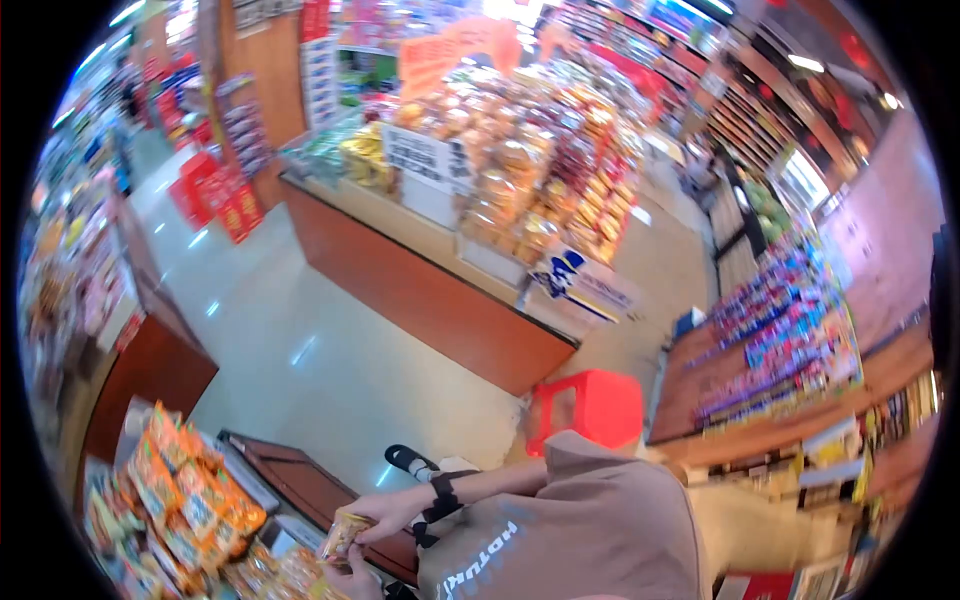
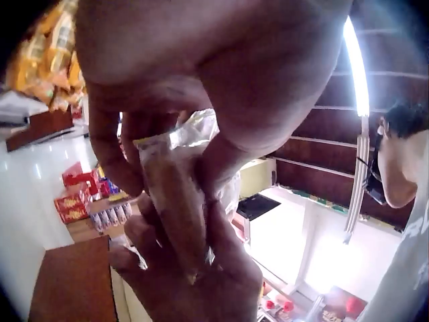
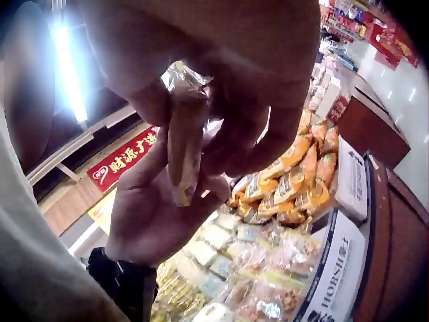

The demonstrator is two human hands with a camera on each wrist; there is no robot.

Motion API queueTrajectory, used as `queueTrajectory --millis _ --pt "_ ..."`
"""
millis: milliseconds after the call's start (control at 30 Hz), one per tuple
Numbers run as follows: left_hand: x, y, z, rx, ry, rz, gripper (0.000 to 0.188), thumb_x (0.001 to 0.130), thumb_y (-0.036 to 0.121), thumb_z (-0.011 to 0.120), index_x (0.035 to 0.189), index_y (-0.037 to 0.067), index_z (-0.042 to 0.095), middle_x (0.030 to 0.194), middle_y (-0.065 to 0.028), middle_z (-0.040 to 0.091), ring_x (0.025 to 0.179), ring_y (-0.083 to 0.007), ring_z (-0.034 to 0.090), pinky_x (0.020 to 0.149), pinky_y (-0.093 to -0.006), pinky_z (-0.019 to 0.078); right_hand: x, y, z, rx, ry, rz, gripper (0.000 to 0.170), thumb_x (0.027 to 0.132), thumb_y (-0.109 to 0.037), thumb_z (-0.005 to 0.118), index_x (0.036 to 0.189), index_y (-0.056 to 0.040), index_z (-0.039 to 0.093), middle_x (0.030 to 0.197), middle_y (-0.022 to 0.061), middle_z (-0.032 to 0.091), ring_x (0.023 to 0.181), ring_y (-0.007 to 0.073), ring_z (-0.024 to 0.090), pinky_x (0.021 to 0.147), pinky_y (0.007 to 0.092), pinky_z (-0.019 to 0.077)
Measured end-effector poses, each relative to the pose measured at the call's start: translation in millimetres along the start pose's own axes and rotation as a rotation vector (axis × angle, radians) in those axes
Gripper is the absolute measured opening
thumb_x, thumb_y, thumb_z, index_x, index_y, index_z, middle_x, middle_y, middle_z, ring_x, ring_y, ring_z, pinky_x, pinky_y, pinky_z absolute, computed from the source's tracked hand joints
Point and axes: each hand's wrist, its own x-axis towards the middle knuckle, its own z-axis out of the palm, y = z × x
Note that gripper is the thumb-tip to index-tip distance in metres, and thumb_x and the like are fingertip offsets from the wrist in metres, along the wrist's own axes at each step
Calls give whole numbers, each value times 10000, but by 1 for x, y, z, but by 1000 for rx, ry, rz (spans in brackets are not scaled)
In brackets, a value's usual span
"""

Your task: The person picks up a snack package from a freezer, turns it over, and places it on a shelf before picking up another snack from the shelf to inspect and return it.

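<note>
A small wrapped snack (image 1: pixel 343 535) is pinched between both hands at the bottom of the head view. My right hand (image 1: pixel 392 508) grips it from above; my left hand (image 1: pixel 352 578) holds the lower side. In the left wrist view, the clear wrapper of the snack (image 2: pixel 174 194) runs between the fingers of my left hand (image 2: pixel 221 67) and my right hand (image 2: pixel 194 288). The right wrist view has the snack (image 3: pixel 184 141) upright, its shiny end by the fingers of my right hand (image 3: pixel 214 47), its lower end at my left hand (image 3: pixel 144 215).
Orange snack packets (image 1: pixel 190 495) fill a bin close by on the left, beside more clear packets (image 3: pixel 268 268). A large counter of packaged goods (image 1: pixel 430 235) stands ahead, with a red stool (image 1: pixel 600 410) near its corner. Another person (image 2: pixel 402 161) shows in the left wrist view.
</note>
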Motion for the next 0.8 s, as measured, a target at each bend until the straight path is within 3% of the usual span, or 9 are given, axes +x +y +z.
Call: queueTrajectory --millis 67,267,333,400,533,567,633,667,800 --pt "30 27 21 -73 -28 -132 418 937 4 638 1314 -1 456 1226 -144 576 1102 -235 614 926 -354 560 6 6 -18 -33 64 -9 357 924 -130 617 1235 15 520 1116 102 653 1072 163 594 948 327 481" --pt "110 51 48 45 -313 -84 411 964 4 590 1348 -2 446 1258 -143 546 1150 -224 574 990 -354 495 27 11 -76 11 234 -6 328 932 -145 664 1192 11 541 1072 99 665 985 158 603 876 324 497" --pt "129 60 62 92 -312 -58 390 961 8 601 1323 6 457 1218 -119 547 1126 -203 564 985 -344 478 33 19 -97 28 235 29 338 933 -161 675 1197 5 545 1078 89 665 992 151 599 880 320 496" --pt "146 59 68 181 -245 0 318 919 -16 631 1216 -4 521 1138 -110 570 1069 -182 584 893 -310 549 42 18 -109 65 230 69 349 933 -177 685 1203 -1 549 1083 79 665 999 144 595 885 316 496" --pt "175 43 66 146 -283 -84 374 881 -5 697 1229 -33 563 1157 -128 630 1039 -205 637 897 -321 532 53 -5 -137 55 204 104 413 932 -242 729 1241 -14 576 1163 57 660 1071 138 597 930 321 502" --pt "184 45 66 333 -341 88 331 878 -2 696 1193 -23 597 1131 -111 632 1041 -220 631 909 -328 517 57 -6 -144 72 191 118 427 926 -229 739 1259 -11 583 1167 63 665 1066 148 608 932 331 511" --pt "198 69 78 427 -352 68 253 898 20 679 1137 -22 609 1112 -102 629 1040 -198 617 941 -312 487 68 3 -159 167 183 229 388 921 -190 743 1242 -27 600 1127 51 674 1032 147 624 894 321 526" --pt "200 80 88 176 -258 -122 271 896 32 688 1146 -15 596 1110 -93 633 1045 -174 607 936 -305 485 78 -2 -169 94 117 286 353 928 -168 730 1229 -41 596 1084 38 666 1010 132 623 861 306 528" --pt "213 74 79 249 -185 20 264 920 73 693 1151 15 578 1044 -56 621 990 -142 589 884 -299 479 97 19 -182 192 155 423 305 911 -81 718 1180 -26 586 1027 9 641 959 80 598 806 255 506"
